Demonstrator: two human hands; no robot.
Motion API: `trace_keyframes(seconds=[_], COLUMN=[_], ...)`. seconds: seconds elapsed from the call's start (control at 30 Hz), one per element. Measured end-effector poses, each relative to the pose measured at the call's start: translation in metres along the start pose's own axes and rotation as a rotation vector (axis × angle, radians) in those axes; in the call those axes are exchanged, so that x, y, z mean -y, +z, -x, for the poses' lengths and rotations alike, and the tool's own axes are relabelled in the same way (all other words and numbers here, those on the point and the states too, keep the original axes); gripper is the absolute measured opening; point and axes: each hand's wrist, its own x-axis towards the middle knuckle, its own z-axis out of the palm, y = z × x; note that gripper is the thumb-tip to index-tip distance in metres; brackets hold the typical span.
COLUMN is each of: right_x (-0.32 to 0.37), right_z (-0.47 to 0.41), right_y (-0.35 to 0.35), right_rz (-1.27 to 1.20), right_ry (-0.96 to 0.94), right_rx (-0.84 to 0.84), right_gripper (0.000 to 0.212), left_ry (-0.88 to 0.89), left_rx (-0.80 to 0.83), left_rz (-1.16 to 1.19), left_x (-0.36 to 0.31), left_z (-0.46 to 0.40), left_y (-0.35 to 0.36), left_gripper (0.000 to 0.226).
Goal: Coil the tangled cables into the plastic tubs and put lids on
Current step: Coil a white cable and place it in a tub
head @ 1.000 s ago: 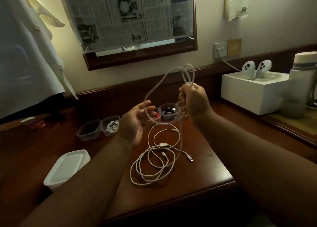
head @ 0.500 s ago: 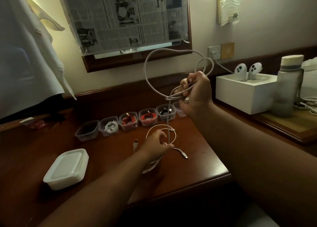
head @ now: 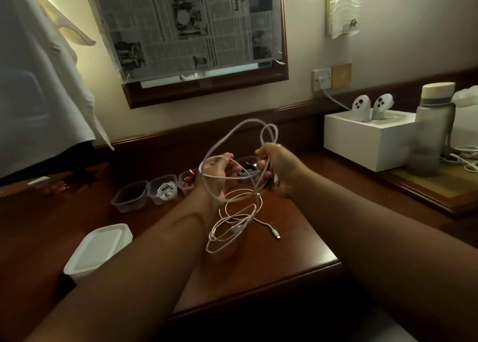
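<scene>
Above wooden desk (head: 297, 238), both hands loop white cable (head: 232, 135)

Newspaper (head: 186, 26) headline: "parah", "dari belakang"; rest illegible.

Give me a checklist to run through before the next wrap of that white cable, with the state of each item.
1. Right hand grips the gathered loops of the white cable: ok.
2. Left hand holds a strand, ready to guide it: ok.
3. Slack free of knots: not ok, loose loops still cross each other on the desk.
4. Connector end lies free on the desk: ok.
5. A free tub in the row of tubs: cannot tell, the hands hide part of the row.
6. Stack of lids within reach at the left: ok.
</scene>
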Motion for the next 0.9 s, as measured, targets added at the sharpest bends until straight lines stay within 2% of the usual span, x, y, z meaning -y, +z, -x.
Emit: trace_keyframes(seconds=[0.07,0.13,0.2,0.33,0.4,0.47,0.53,0.63,0.73,0.9], right_x=[-0.010,-0.014,-0.013,-0.012,-0.013,-0.016,-0.019,-0.021,-0.017,-0.014], right_z=[0.000,0.000,0.001,-0.001,-0.004,-0.004,-0.006,-0.017,-0.022,-0.033], right_y=[0.003,0.006,0.009,0.012,0.011,0.011,0.007,-0.005,-0.014,-0.020], right_rz=[0.085,0.068,0.090,0.307,0.382,0.509,0.620,0.883,1.146,1.275], right_ry=[0.065,0.061,0.006,-0.176,-0.177,-0.174,-0.216,-0.291,-0.225,-0.144], right_rx=[0.005,0.007,-0.013,-0.105,-0.088,-0.054,-0.081,-0.197,-0.252,-0.271], right_gripper=[0.010,0.013,0.013,0.022,0.025,0.014,0.019,0.033,0.028,0.025], left_ry=[0.013,0.046,0.053,0.042,0.015,-0.020,-0.001,0.108,0.291,0.518], left_rx=[-0.006,0.045,0.111,0.148,0.182,0.199,0.204,0.207,0.171,0.212], left_rz=[0.112,0.155,0.198,0.357,0.372,0.351,0.314,0.026,-0.367,-0.790], left_x=[-0.012,-0.020,-0.023,-0.025,-0.024,-0.024,-0.022,-0.016,-0.005,0.011], left_z=[0.002,0.005,0.006,0.007,0.011,0.012,0.010,0.009,0.009,0.002], left_y=[0.000,-0.004,-0.009,-0.014,-0.016,-0.016,-0.016,-0.019,-0.029,-0.047], left_gripper=[0.018,0.015,0.015,0.016,0.016,0.016,0.015,0.012,0.012,0.012])
